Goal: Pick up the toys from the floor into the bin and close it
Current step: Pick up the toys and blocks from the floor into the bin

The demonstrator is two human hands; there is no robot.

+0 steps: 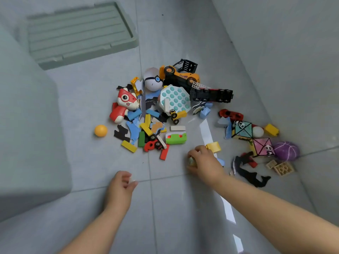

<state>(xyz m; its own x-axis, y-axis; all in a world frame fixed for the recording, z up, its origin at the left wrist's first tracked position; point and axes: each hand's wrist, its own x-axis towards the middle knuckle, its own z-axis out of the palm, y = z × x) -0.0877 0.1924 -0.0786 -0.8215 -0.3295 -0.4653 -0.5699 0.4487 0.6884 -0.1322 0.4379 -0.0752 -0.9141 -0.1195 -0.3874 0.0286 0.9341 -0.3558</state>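
Down on the glossy grey tiled floor (174,208) we're barely getting started: nearly the whole pile of mixed toys (161,110) is lying outside the pale green plastic bin (27,125) on our left, with its ribbed matching lid (78,33) sitting off on the floor nearby. Our right grip (203,160) is curling round a small round greenish toy (191,160). Our left grip (122,184) is hovering loosely curled, too blurry to tell if it's holding anything. We're seeing what look like hard wooden blocks (129,146), flat foam puzzle bits (121,133), and a bumpy teal-and-white octagonal popper (174,99).
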